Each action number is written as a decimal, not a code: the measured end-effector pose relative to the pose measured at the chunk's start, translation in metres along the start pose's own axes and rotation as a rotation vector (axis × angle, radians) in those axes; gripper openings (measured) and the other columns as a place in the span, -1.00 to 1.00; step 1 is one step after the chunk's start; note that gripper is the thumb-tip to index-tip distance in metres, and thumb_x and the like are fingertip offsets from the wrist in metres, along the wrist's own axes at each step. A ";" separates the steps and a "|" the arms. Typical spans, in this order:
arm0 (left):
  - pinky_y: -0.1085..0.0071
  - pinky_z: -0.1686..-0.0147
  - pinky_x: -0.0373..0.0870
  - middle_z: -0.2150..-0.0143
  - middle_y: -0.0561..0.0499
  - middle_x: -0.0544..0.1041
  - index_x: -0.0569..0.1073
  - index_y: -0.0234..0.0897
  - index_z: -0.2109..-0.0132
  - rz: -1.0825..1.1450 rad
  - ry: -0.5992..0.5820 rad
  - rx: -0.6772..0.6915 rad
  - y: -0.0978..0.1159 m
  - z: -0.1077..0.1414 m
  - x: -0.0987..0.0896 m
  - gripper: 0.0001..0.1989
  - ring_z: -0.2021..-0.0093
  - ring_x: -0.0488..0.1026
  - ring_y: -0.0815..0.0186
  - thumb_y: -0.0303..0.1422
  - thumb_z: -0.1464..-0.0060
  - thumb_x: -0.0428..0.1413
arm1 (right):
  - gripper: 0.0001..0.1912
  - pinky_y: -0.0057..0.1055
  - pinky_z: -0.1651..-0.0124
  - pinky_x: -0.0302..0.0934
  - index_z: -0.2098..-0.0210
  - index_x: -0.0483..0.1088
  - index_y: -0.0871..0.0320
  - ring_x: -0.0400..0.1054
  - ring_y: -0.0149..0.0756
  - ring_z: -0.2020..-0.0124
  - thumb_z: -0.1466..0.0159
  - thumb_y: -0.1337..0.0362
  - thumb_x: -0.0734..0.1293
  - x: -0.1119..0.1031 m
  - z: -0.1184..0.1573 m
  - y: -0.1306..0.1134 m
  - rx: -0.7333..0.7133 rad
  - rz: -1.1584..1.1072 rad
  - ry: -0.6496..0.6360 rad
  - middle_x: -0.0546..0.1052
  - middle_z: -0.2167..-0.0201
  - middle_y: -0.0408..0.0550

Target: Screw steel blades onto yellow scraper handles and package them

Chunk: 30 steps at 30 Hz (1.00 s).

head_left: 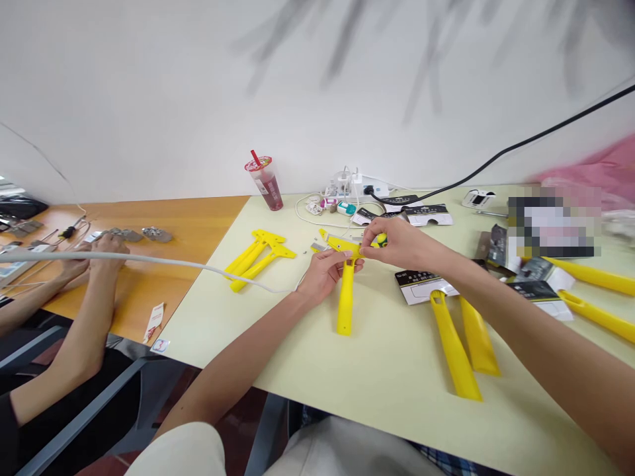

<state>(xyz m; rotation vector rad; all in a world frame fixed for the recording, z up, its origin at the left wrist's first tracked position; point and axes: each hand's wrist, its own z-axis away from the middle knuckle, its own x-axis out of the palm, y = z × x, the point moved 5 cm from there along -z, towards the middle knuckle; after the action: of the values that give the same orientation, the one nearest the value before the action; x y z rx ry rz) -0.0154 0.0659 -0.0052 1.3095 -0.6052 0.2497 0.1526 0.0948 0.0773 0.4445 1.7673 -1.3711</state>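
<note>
A yellow scraper-like tool (346,297) with a T-shaped head and a pale metal strip along it is held over the table, its handle pointing toward me. My left hand (323,274) grips the tool where head and handle meet. At the right end of the head, my right hand (391,243) has its fingers pinched together; what lies between the fingertips is too small to make out. Just behind those fingers shows a small yellow and dark round object (381,240). Similar yellow T-shaped pieces (258,258) lie to the left of my hands.
Yellow handles (454,350) and black-and-white cards (421,285) lie at right. A cup with a straw (268,188) stands near the wall, beside a power strip (364,188) with cables. A white cable crosses at left. Another person's hands (106,248) work at the orange table (198,225).
</note>
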 end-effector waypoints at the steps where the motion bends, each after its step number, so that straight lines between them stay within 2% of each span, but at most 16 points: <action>1: 0.16 -0.09 0.64 0.28 -0.15 0.68 0.63 -0.40 0.35 0.003 0.004 0.002 0.000 0.000 0.000 -0.69 0.17 0.71 0.13 -0.29 0.08 0.55 | -0.91 -0.26 0.14 0.28 0.37 0.57 0.08 0.54 -0.09 0.16 -0.24 0.22 0.46 0.000 0.000 0.000 0.026 0.003 0.004 0.69 0.16 0.00; 9: 0.15 -0.13 0.65 0.29 -0.17 0.69 0.63 -0.40 0.31 0.029 0.024 -0.012 0.000 -0.001 -0.002 -0.72 0.12 0.72 0.09 -0.32 0.05 0.51 | -0.78 -0.27 0.28 0.17 0.33 0.59 0.07 0.41 -0.20 0.36 -0.32 0.06 0.47 0.001 -0.001 0.006 0.101 -0.001 -0.062 0.62 0.36 -0.07; 14: 0.14 -0.12 0.67 0.30 -0.12 0.67 0.61 -0.39 0.31 0.067 0.016 -0.018 -0.001 0.000 -0.002 -0.72 0.13 0.73 0.10 -0.33 0.03 0.52 | -0.72 -0.25 0.11 0.31 0.28 0.55 0.05 0.52 -0.14 0.18 -0.35 -0.03 0.45 -0.007 -0.002 0.014 0.017 -0.111 -0.032 0.67 0.17 -0.03; 16: 0.13 -0.13 0.67 0.30 -0.09 0.65 0.60 -0.39 0.32 0.063 0.009 -0.032 -0.001 0.001 -0.002 -0.70 0.15 0.73 0.11 -0.33 0.03 0.53 | -0.67 -0.23 0.08 0.32 0.27 0.58 0.05 0.53 -0.11 0.16 -0.37 -0.08 0.43 -0.007 -0.002 0.015 -0.030 -0.103 -0.078 0.68 0.17 -0.01; 18: 0.12 -0.14 0.67 0.29 -0.08 0.64 0.60 -0.40 0.31 0.053 0.000 -0.041 -0.001 0.002 -0.001 -0.69 0.15 0.73 0.11 -0.32 0.03 0.54 | -0.60 -0.24 0.17 0.29 0.28 0.61 0.05 0.48 -0.14 0.26 -0.38 -0.13 0.39 -0.007 -0.002 0.016 -0.032 -0.088 -0.143 0.66 0.27 -0.02; 21: 0.08 -0.16 0.66 0.27 -0.10 0.63 0.61 -0.40 0.29 0.030 -0.005 -0.035 -0.001 0.001 -0.001 -0.67 0.14 0.73 0.10 -0.30 0.03 0.55 | -0.57 -0.28 0.36 0.16 0.27 0.62 0.06 0.33 -0.25 0.47 -0.35 -0.18 0.40 -0.007 0.000 0.020 0.053 -0.099 -0.199 0.52 0.46 -0.11; 23: 0.06 -0.19 0.66 0.20 -0.13 0.65 0.62 -0.40 0.23 -0.004 0.000 -0.020 -0.001 0.001 0.000 -0.66 0.12 0.73 0.10 -0.29 0.01 0.55 | -0.56 -0.29 0.39 0.11 0.26 0.61 0.06 0.28 -0.28 0.50 -0.32 -0.20 0.43 -0.009 0.000 0.021 0.080 -0.108 -0.196 0.48 0.49 -0.13; 26: 0.06 -0.19 0.66 0.00 -0.17 0.65 0.64 -0.37 0.06 -0.108 0.007 0.059 0.001 0.001 0.003 -0.58 0.07 0.70 0.15 -0.25 -0.02 0.55 | -0.56 -0.29 0.32 0.13 0.31 0.61 0.07 0.31 -0.25 0.41 -0.29 -0.19 0.45 -0.013 -0.002 0.019 0.041 -0.089 -0.148 0.56 0.40 -0.07; 30: 0.09 -0.04 0.74 -0.33 -0.18 0.46 0.52 -0.17 -0.29 -0.285 0.146 0.269 0.005 0.005 0.001 -0.24 0.04 0.63 0.24 -0.18 0.01 0.57 | -0.62 -0.29 0.32 0.08 0.35 0.59 0.10 0.24 -0.27 0.44 -0.31 -0.09 0.42 -0.014 -0.003 0.018 0.044 -0.066 -0.129 0.52 0.44 -0.08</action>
<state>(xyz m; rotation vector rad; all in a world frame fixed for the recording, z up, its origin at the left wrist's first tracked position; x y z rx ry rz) -0.0185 0.0623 0.0003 1.6028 -0.2613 0.1940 0.1719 0.1068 0.0771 0.3160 1.6622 -1.4539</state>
